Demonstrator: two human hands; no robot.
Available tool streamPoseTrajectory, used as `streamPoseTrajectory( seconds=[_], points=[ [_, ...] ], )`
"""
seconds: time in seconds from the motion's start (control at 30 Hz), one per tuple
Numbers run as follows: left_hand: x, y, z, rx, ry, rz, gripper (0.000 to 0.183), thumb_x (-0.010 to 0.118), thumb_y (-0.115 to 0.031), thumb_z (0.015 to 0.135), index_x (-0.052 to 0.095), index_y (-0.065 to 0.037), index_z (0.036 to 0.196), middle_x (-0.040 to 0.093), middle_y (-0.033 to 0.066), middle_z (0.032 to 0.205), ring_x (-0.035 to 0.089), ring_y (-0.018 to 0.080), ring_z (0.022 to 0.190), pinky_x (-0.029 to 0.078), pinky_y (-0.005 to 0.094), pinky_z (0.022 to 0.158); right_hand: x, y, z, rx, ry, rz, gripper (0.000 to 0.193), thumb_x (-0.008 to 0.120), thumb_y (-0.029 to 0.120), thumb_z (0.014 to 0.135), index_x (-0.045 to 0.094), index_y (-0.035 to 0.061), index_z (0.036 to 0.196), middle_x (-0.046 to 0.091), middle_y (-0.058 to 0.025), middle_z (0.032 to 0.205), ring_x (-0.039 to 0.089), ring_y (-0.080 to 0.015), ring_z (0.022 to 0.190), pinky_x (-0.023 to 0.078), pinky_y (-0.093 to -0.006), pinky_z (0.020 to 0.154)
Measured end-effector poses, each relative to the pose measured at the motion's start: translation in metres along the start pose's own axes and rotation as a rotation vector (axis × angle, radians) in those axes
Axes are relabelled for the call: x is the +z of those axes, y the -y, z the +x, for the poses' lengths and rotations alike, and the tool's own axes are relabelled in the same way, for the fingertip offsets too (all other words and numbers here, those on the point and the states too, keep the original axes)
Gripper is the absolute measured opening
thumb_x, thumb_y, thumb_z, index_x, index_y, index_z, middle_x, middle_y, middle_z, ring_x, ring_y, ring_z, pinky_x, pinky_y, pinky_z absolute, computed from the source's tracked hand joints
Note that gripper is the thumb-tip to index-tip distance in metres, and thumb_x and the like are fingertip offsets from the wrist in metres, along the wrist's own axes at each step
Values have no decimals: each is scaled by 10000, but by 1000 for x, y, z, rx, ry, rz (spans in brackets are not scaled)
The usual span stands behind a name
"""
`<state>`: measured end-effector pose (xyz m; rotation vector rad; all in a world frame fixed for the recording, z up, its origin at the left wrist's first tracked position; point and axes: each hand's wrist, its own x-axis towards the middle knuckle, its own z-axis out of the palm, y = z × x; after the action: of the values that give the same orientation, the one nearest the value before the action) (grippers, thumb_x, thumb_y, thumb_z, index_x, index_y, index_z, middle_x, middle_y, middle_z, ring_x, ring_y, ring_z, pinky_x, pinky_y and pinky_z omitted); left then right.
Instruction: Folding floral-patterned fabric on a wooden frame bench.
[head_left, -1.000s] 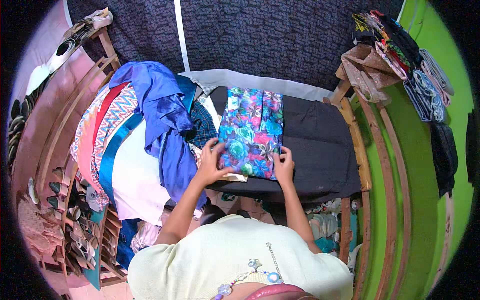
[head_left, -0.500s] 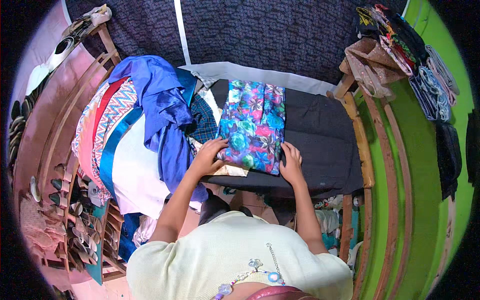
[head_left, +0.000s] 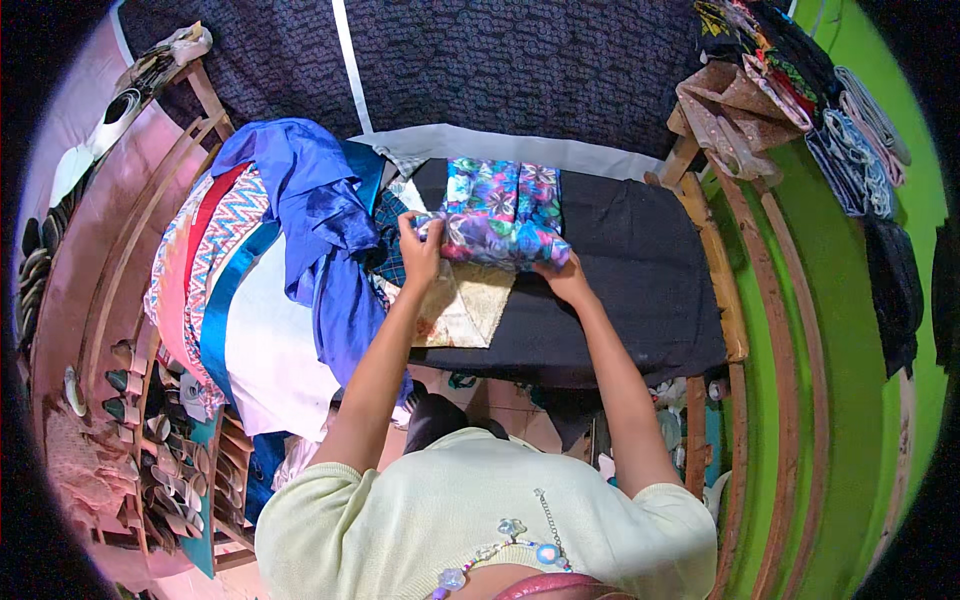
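A folded floral cloth (head_left: pixel 505 205) in blue, purple and pink lies on the black-covered bench in front of me. Its near edge is lifted and bent back toward the far side. My left hand (head_left: pixel 420 250) is closed on the near left corner, thumb and fingers pinching the fabric. At the near right corner my right hand (head_left: pixel 563 277) grips the same cloth, its fingertips partly hidden under it. Just below the lifted edge shows a cream patterned cloth (head_left: pixel 465 305), and beside my left hand lies a dark plaid cloth (head_left: pixel 390 245).
A heap of garments with a blue cloth (head_left: pixel 320 210) on top rises at the left. Black fabric (head_left: pixel 640 270) covers the bench to the right, ending at a wooden frame (head_left: pixel 722 270). Folded clothes (head_left: pixel 850 150) hang at the far right. Shoes (head_left: pixel 170 480) fill a rack at lower left.
Both hands have moved away from me, carrying the cloth's near edge up and over. The cloth now looks shorter, and more of the cream cloth beneath shows.
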<state>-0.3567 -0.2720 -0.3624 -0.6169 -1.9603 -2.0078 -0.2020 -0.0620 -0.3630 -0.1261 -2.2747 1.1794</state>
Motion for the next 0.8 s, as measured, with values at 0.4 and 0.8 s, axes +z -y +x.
streamPoseTrajectory(
  seconds=[0.4, 0.8],
  points=[
    [-41, 17, -15, 80, 581, 81, 588, 702, -29, 555, 493, -27, 1104, 540, 143, 1065, 519, 251, 990, 392, 299, 860, 27, -51, 4, -54, -73, -274, 297, 566, 100, 723, 494, 34, 1004, 556, -211, 892, 487, -428, 853, 398, -449, 724],
    [-47, -36, -36, 679, 716, 453, 262, 538, -198, 711, 535, -53, 929, 485, 114, 1160, 364, 310, 1174, 272, 459, 952, -7, -4, -56, -181, -133, -245, 308, 478, -104, 683, 475, 62, 942, 594, -122, 825, 579, -236, 749, 445, -308, 681]
  ],
)
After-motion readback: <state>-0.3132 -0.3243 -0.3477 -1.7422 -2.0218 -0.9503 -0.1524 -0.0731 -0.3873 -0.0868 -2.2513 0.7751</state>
